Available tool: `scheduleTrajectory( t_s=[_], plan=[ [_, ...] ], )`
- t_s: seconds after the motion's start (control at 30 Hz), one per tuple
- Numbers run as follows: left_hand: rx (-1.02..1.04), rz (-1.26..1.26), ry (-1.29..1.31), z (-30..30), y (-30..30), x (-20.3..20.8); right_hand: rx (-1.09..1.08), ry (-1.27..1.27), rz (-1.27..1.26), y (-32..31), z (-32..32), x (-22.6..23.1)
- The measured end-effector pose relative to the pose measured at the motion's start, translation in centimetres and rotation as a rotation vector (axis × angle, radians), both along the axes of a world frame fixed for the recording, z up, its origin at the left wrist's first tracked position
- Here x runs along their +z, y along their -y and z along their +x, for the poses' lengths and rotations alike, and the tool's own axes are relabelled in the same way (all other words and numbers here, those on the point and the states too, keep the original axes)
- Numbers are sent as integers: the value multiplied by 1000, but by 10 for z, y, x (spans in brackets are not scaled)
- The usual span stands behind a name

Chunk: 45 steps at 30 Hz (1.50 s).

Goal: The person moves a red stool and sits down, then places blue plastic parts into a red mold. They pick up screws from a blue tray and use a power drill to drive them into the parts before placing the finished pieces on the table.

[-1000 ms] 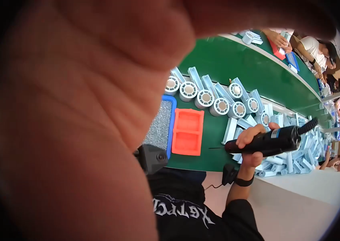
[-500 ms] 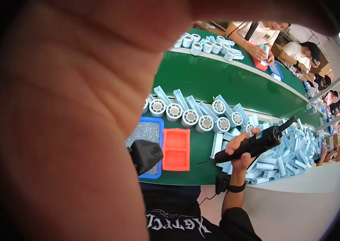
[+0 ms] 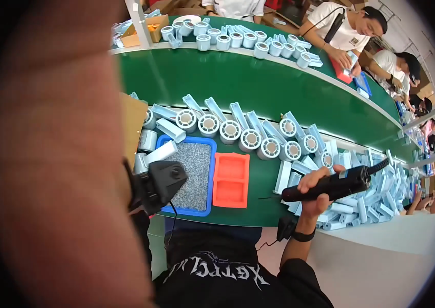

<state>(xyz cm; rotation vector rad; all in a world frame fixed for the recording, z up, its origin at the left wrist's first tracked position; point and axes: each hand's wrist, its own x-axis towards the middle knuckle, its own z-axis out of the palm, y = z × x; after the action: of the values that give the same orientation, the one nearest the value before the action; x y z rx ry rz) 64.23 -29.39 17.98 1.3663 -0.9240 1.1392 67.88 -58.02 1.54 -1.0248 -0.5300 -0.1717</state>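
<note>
My right hand (image 3: pixel 315 191) is wrapped round a black electric screwdriver (image 3: pixel 335 185). Its thin bit points left over the green work surface, and its cord leaves from the other end. My left hand (image 3: pixel 68 154) is raised very close to the head view and fills the left side as a blurred shape; its fingers cannot be made out. A black box-shaped device (image 3: pixel 160 186) is strapped at my left wrist. Between the hands lie a red two-pocket holder (image 3: pixel 231 194) and a blue-rimmed tray (image 3: pixel 212 177) full of small metal pieces.
Light-blue handheld fan-like parts (image 3: pixel 229 132) with round grilles line the bench's far side. A large heap of light-blue handle shells (image 3: pixel 366 200) lies at the right. A cardboard box (image 3: pixel 134 123) stands at left. Across the green divider, a person (image 3: pixel 348 36) works at another bench.
My left hand has shifted left, uncovering more of the tray, the fan-like parts and the cardboard box. The view has tilted slightly; my right hand still grips the screwdriver.
</note>
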Motion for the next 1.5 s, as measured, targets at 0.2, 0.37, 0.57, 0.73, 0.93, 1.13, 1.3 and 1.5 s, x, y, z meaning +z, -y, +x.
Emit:
scheduleTrajectory(
  t_s=[0.2, 0.37, 0.57, 0.73, 0.93, 1.13, 1.3, 1.5],
  plan=[
    [79, -55, 307, -31, -45, 28, -6, 1, -2, -7, 25, 2],
    [246, -95, 444, -47, -49, 29, 33, 6, 13, -5, 20, 1],
    [671, 363, -741, -2, -28, -62, 75, 83, 28, -2, 16, -1],
    [378, 837, -1336, -42, -35, -136, 202, 312, -70, -9, 6, 9],
    [367, 770, -1467, -99, -42, -173, 255, 300, -99, -17, 8, 9],
    [333, 833, -1385, -113, -31, -183, 224, 148, -172, -28, 10, 13],
    [439, 668, -1272, -57, -27, -203, 152, 118, -164, -34, 7, 12],
    [501, 778, -1453, -32, -5, -234, 207, 204, -151, -35, 14, 10]
  ],
)
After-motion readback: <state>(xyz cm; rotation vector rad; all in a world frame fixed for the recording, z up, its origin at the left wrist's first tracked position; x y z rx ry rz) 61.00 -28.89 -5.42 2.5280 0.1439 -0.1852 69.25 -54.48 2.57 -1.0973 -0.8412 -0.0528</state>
